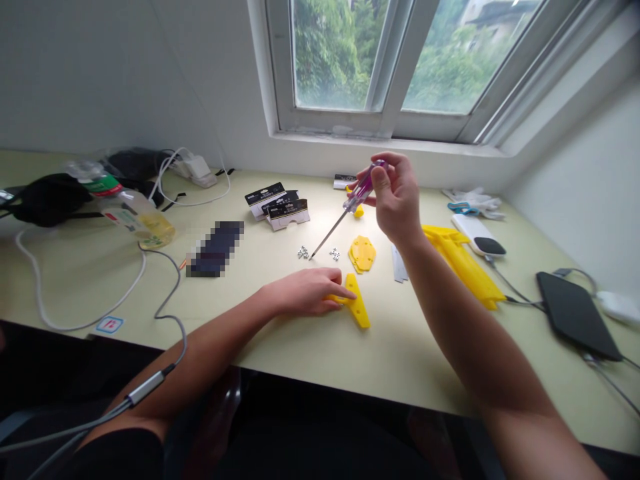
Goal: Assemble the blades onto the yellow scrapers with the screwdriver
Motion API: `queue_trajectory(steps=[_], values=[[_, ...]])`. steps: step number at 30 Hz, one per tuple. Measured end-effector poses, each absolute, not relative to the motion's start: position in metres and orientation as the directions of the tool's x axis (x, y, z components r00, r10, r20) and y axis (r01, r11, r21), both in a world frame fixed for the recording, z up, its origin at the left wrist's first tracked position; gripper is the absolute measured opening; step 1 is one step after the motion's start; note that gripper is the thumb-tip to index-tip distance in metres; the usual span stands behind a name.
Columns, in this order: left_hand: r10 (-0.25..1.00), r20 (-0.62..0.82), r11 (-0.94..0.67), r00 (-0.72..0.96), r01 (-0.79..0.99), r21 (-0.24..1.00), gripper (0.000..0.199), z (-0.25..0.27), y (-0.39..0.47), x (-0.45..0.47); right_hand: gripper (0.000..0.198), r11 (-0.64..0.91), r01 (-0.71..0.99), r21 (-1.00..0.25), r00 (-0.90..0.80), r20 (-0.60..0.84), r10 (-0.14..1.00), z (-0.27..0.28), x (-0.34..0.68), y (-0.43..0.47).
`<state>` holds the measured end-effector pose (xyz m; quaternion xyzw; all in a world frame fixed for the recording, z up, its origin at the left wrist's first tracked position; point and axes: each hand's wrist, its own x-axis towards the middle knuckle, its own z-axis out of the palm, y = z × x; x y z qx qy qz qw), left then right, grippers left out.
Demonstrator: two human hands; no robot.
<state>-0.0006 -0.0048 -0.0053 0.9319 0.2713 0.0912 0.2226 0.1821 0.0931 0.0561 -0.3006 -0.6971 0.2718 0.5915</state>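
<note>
The right hand (397, 203) has its fingers wrapped around the handle of a purple and clear screwdriver (367, 183). Its long metal stick slants down from those fingers to the left. The tip is just beside a small pile of silver screws (303, 253), and this pile is a bit past the left hand's fingers. Another little screw pile (335, 253) is also just past them, more to the right.

The left hand (310, 293) is low over the table (285, 350). Its fingers are close together and hold the thin stem of a yellow T-shaped piece (358, 303). The pointing finger is stretched out, and its tip touches the crossbar. I can't see how the fingers hidden underneath are bent.

Past the left fingers, a little to the right, are flat yellow plates (363, 254). Flat gray strips (399, 263) are farther right of those fingers, partly behind the right arm. A big yellow part (463, 267) is right of the right hand's fingers and nearer to the body. Black and white card packs (289, 215) are to the left of the right fingers, well apart from them.
</note>
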Motion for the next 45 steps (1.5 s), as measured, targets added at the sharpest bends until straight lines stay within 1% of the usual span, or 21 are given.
queue_trajectory(steps=[6, 11, 14, 16, 18, 20, 21, 23, 26, 28, 32, 35, 40, 45], values=[[0.550, 0.028, -0.754, 0.835, 0.482, 0.446, 0.036, -0.004, -0.005, -0.001, 0.042, 0.725, 0.162, -0.670, -0.164, 0.706, 0.689, 0.053, 0.183, 0.091], [0.551, 0.025, -0.749, 0.834, 0.482, 0.454, 0.035, -0.003, -0.007, 0.000, 0.040, 0.745, 0.157, -0.648, -0.179, 0.723, 0.667, 0.056, 0.175, 0.076], [0.573, 0.087, -0.739, 0.815, 0.468, 0.484, 0.033, 0.000, -0.007, -0.001, 0.039, 0.775, 0.151, -0.614, -0.201, 0.748, 0.632, 0.060, 0.172, 0.067], [0.638, 0.181, -0.719, 0.749, 0.495, 0.488, 0.025, 0.003, -0.004, -0.003, 0.040, 0.784, 0.164, -0.598, -0.205, 0.757, 0.621, 0.063, 0.171, 0.063], [0.737, 0.285, -0.665, 0.613, 0.582, 0.468, 0.024, 0.007, 0.003, -0.010, 0.041, 0.778, 0.190, -0.599, -0.199, 0.753, 0.628, 0.065, 0.173, 0.063], [0.823, 0.342, -0.567, 0.454, 0.692, 0.447, 0.024, 0.008, 0.013, -0.019, 0.042, 0.763, 0.207, -0.612, -0.183, 0.742, 0.645, 0.067, 0.175, 0.063], [0.856, 0.340, -0.511, 0.390, 0.738, 0.440, 0.022, 0.008, 0.018, -0.024, 0.042, 0.757, 0.208, -0.619, -0.174, 0.739, 0.651, 0.068, 0.176, 0.064], [0.904, 0.281, -0.420, 0.324, 0.800, 0.429, 0.021, 0.006, 0.028, -0.034, 0.042, 0.750, 0.199, -0.630, -0.157, 0.735, 0.659, 0.070, 0.177, 0.065], [0.924, 0.171, -0.382, 0.342, 0.826, 0.415, 0.027, 0.001, 0.036, -0.041, 0.040, 0.751, 0.185, -0.634, -0.139, 0.740, 0.658, 0.072, 0.179, 0.064], [0.918, 0.141, -0.394, 0.370, 0.819, 0.418, 0.026, -0.002, 0.038, -0.041, 0.040, 0.750, 0.198, -0.631, -0.129, 0.741, 0.658, 0.074, 0.180, 0.061], [0.913, 0.147, -0.406, 0.381, 0.802, 0.438, 0.019, -0.005, 0.039, -0.038, 0.042, 0.744, 0.264, -0.614, -0.136, 0.740, 0.659, 0.079, 0.181, 0.055], [0.914, 0.146, -0.402, 0.377, 0.802, 0.442, 0.017, -0.005, 0.040, -0.040, 0.043, 0.752, 0.268, -0.602, -0.137, 0.749, 0.648, 0.081, 0.183, 0.055], [0.921, 0.147, -0.390, 0.362, 0.831, 0.397, 0.016, -0.006, 0.040, -0.042, 0.043, 0.744, 0.275, -0.609, -0.119, 0.746, 0.655, 0.091, 0.195, 0.054], [0.921, 0.133, -0.390, 0.367, 0.848, 0.360, 0.016, -0.013, 0.038, -0.041, 0.045, 0.761, 0.321, -0.564, -0.164, 0.758, 0.631, 0.105, 0.208, 0.048]])
